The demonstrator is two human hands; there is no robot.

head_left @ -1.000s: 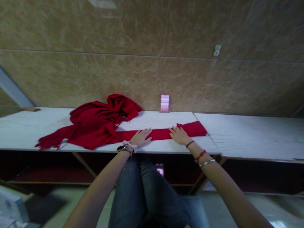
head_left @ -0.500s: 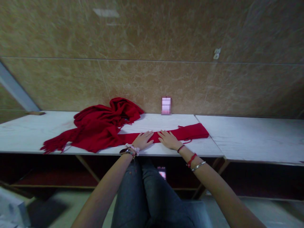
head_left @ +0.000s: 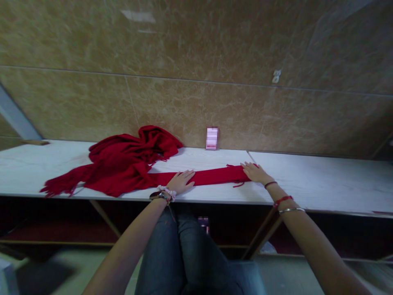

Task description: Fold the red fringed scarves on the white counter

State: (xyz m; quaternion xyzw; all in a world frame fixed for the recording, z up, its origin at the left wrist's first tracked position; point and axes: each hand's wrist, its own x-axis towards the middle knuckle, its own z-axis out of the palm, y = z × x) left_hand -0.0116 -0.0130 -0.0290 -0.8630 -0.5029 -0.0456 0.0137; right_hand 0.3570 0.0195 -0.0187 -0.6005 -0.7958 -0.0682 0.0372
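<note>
A red scarf [head_left: 217, 176] lies folded into a long narrow strip across the white tabletop. My left hand [head_left: 183, 182] rests flat on the strip's left part, fingers stretched out. At the strip's right end my right hand [head_left: 254, 172] lies flat on the cloth with its fingers spread. Some fringe strands stick out along both edges of the strip near that hand. To the left, a loose crumpled heap of red fringed cloth [head_left: 119, 164] covers the strip's left end; whether the two are one piece I cannot tell.
A phone-like object with a blurred screen [head_left: 212, 138] leans against the marbled wall [head_left: 184, 98] behind the table. The white tabletop [head_left: 322, 180] runs on to the right past a seam. Open dark shelves [head_left: 64, 225] lie beneath, and my legs are close to the front edge.
My right hand first slid left along the strip toward my left hand, then moved right to the strip's far end. My left hand has stayed on the same part.
</note>
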